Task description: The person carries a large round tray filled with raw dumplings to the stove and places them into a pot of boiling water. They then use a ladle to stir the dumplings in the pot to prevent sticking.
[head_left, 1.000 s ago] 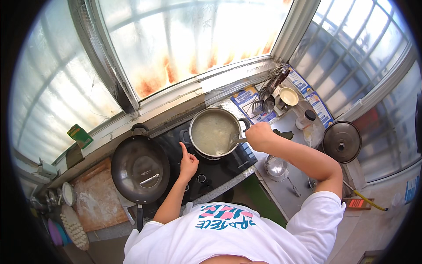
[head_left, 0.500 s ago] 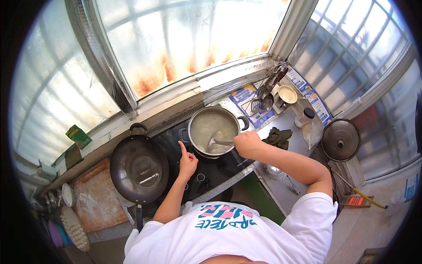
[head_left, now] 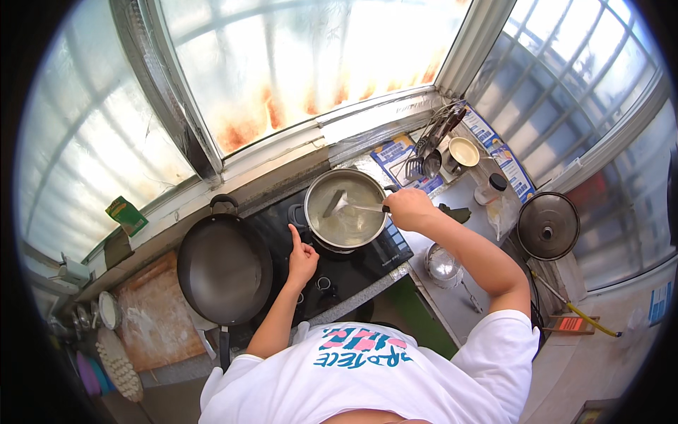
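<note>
A steel pot [head_left: 316, 230] of cloudy, pale liquid stands on the black cooktop [head_left: 382, 259]. My right hand [head_left: 412, 208] is closed around the dark grip of a metal spatula [head_left: 361, 206], just above the pot's right rim. The spatula's head lies in the liquid, left of the pot's middle and partly under the surface. My left hand [head_left: 303, 262] is in front of the pot's left handle [head_left: 296, 215], its index finger stretched out and the other fingers curled. Nothing shows in it. I cannot tell whether the fingertip touches the handle.
Left of my left arm sits a dark wok [head_left: 224, 272], with a floured wooden board [head_left: 157, 311] beyond it. A shiny round metal vessel [head_left: 443, 266], a dark cloth [head_left: 454, 213], a cream cup [head_left: 463, 151] and a capped jar [head_left: 489, 189] stand at right. A dark lid [head_left: 548, 225] is farther right.
The spatula's head has moved left and away across the pot. My right hand has shifted slightly right and away, exposing more of the round metal vessel. My left hand has hardly moved.
</note>
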`<state>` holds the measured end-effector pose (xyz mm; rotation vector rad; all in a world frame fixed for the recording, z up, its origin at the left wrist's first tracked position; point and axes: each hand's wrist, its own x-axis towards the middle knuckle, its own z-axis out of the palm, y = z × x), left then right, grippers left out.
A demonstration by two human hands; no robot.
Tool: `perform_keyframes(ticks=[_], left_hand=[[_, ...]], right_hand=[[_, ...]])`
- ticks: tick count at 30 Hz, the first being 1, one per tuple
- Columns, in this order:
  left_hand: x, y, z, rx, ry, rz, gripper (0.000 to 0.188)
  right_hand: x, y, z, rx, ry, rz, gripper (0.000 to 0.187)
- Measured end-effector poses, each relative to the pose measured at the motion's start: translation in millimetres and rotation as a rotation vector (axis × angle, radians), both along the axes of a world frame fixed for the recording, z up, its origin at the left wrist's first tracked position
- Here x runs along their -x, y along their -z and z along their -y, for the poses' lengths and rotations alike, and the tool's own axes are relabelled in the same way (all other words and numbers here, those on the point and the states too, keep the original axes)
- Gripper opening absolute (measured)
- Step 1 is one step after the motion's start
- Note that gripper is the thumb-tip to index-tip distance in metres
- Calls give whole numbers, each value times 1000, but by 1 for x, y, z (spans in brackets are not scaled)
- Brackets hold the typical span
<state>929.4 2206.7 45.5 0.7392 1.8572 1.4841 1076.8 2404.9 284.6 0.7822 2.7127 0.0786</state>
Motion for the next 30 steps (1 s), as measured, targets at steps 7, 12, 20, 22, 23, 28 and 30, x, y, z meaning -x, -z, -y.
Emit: perform_keyframes(ticks=[7,12,20,22,23,28,30], left_hand=[[-1,3,-2,-25,-4,-7,102],[-1,5,-4,-14,-14,-14,103],[-2,-3,-4,11,-9,2,102],[-2,-3,-3,12,-7,2,102],[-2,-2,-2,10,-8,0,102],[-1,-1,-2,0,-5,-1,102],[-2,-2,-2,-1,-3,1,102]], right_hand=[[-1,-45,-1,-278,-45,39,12],[2,-40,-4,-540,-224,-35,10],[15,-13,-19,-725,-342,110,15],[19,-10,-18,-748,-350,149,16],[21,-9,-17,-734,-330,192,15],[28,-6,-13,-608,-235,326,14],[29,-5,-19,-464,-168,363,14]])
